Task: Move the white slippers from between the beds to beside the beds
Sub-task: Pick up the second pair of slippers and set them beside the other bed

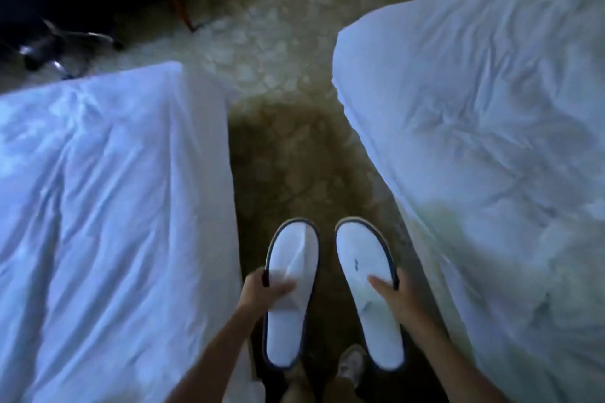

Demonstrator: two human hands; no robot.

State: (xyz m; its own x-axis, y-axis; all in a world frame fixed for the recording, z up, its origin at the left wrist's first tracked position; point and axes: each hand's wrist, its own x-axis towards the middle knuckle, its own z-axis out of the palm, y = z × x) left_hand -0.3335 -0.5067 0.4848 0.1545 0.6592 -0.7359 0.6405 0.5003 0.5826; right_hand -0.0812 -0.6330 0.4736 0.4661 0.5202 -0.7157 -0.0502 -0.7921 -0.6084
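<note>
With both slippers lifted between the beds, carrying step. Left grip (262, 288) clamps left slipper (288, 298); right grip (396, 298), right slipper (370, 291). Next: out beside the beds.

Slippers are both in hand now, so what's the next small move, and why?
Probably step forward out of the gap. The left hand holds the left slipper, the right hand the right slipper, both lifted between the left bed and right bed; open carpet lies ahead.

Dim room, cool bluish cast on both beds (98, 173). Floor (288, 154) between them in deep shadow; paler patch farther out. Top left corner nearly black. Overall soft focus, slight motion blur; wide-angle bending at the edges.
</note>
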